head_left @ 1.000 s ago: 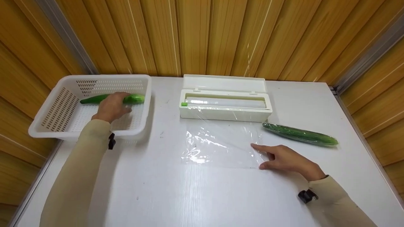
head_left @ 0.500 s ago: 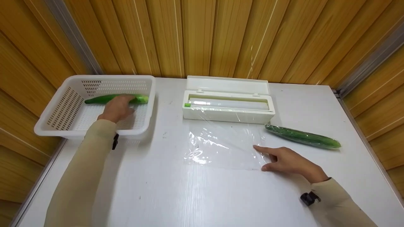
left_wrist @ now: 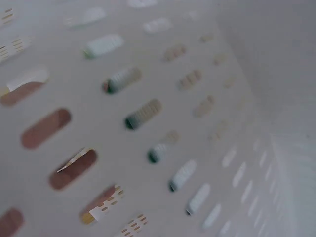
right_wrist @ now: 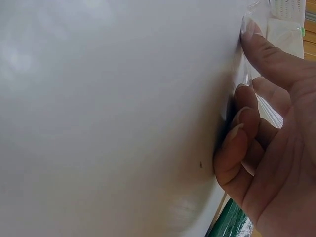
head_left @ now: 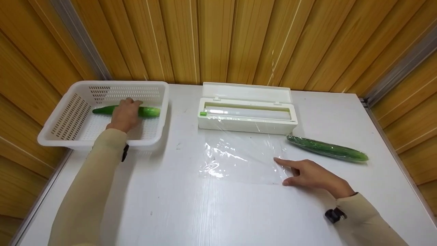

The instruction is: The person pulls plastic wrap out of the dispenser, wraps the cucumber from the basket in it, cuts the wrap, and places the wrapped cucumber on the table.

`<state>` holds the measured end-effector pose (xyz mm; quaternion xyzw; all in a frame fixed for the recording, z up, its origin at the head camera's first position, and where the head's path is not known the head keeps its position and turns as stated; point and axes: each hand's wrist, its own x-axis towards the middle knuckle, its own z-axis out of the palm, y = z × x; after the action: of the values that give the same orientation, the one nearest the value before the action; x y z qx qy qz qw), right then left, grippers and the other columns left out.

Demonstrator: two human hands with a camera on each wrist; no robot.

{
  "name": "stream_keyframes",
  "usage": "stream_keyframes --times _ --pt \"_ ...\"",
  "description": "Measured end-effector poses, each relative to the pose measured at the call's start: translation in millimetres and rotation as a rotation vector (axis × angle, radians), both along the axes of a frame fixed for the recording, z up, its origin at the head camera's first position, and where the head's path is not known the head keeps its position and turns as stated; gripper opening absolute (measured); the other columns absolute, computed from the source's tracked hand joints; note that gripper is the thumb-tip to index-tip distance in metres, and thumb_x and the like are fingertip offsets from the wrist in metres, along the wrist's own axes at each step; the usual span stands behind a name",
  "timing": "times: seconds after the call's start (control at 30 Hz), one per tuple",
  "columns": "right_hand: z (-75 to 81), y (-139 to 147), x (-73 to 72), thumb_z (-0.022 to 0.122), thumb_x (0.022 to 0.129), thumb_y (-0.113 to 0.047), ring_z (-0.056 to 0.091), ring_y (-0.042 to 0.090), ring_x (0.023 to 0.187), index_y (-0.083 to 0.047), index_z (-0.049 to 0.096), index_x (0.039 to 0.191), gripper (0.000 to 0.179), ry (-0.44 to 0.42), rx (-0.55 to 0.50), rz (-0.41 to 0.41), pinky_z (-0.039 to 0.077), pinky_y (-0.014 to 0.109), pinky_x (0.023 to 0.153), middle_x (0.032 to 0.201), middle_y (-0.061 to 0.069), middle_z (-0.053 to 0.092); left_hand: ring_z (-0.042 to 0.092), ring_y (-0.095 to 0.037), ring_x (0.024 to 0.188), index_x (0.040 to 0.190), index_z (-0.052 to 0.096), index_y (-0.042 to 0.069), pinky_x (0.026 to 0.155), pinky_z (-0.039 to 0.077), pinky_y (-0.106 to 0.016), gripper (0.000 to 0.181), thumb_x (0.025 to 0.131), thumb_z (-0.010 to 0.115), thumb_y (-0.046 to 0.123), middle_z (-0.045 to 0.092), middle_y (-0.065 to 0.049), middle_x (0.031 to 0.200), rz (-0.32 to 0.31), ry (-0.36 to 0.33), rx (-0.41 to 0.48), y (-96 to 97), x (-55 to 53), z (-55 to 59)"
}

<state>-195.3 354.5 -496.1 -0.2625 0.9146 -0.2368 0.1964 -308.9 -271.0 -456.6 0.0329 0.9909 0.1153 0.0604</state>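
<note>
In the head view, my left hand (head_left: 125,114) reaches into the white perforated basket (head_left: 160,135) and grips the middle of a green cucumber (head_left: 149,111) lying there. The left wrist view is filled by the basket's slotted wall (left_wrist: 163,74), and the hand's fingers are hidden. My right hand (head_left: 312,176) rests at the right edge of a clear sheet of plastic wrap (head_left: 235,160), index finger and thumb pressing its side. The sheet runs out from an open white wrap dispenser (head_left: 245,126) with a green slider (head_left: 202,113). A second cucumber (head_left: 327,149), covered in shiny film, lies right of the dispenser.
The white table (head_left: 191,212) backs onto a wood-panelled wall (head_left: 184,41), with another panelled side at the right. The dispenser's lid (head_left: 245,91) stands raised against the back. The basket's high rim surrounds my left hand.
My left hand's fingers have closed further over the cucumber, and its right end has shifted slightly toward me. The right hand keeps its place on the wrap; the head view has shifted a little.
</note>
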Motion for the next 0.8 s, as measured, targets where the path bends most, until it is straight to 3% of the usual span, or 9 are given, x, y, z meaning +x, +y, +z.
stream_keyframes --times 0.1,0.27,0.47,0.63,0.8 --pt "0.3 -0.1 -0.1 0.083 0.091 -0.046 0.039 0.007 0.064 -0.024 0.05 0.16 0.08 -0.005 -0.005 0.0 0.037 0.027 0.063 0.071 -0.009 0.046 0.04 -0.056 0.133 0.147 0.054 -0.008 0.106 0.04 -0.069 0.052 0.096 0.065 -0.005 0.045 -0.038 0.141 0.009 0.044 -0.02 -0.9 0.9 1.5" --pt "0.0 0.6 -0.1 0.083 0.091 -0.047 0.04 0.007 0.065 -0.024 0.05 0.16 0.08 -0.004 -0.012 -0.002 0.037 0.028 0.063 0.071 -0.009 0.046 0.047 -0.053 0.131 0.14 0.06 -0.007 0.11 0.034 -0.072 0.046 0.095 0.067 -0.003 0.051 -0.034 0.143 0.034 -0.049 0.049 -0.5 2.0 0.5" --pt "-2.5 1.1 0.4 0.083 0.091 -0.049 0.04 0.005 0.063 -0.024 0.052 0.159 0.079 0.022 -0.022 0.012 0.037 0.027 0.062 0.069 -0.01 0.046 0.059 -0.048 0.121 0.142 0.055 -0.011 0.106 0.043 -0.067 0.052 0.092 0.069 -0.006 0.061 -0.035 0.135 0.037 -0.079 0.084 -3.3 3.3 -1.0" --pt "-2.5 1.4 0.3 0.083 0.09 -0.049 0.039 0.005 0.063 -0.024 0.052 0.159 0.08 0.025 -0.027 0.008 0.037 0.027 0.062 0.069 -0.01 0.046 0.061 -0.047 0.114 0.135 0.056 -0.014 0.101 0.047 -0.063 0.05 0.091 0.074 0.0 0.063 -0.035 0.127 0.102 -0.096 0.109 -9.8 5.0 1.4" --pt "-2.0 1.4 0.0 0.083 0.09 -0.05 0.039 0.005 0.063 -0.023 0.052 0.159 0.08 0.026 -0.023 0.006 0.037 0.027 0.062 0.069 -0.01 0.046 0.061 -0.044 0.109 0.133 0.062 -0.005 0.098 0.047 -0.063 0.046 0.091 0.079 0.006 0.066 -0.031 0.123 0.161 -0.09 0.178 -16.2 9.6 2.8"
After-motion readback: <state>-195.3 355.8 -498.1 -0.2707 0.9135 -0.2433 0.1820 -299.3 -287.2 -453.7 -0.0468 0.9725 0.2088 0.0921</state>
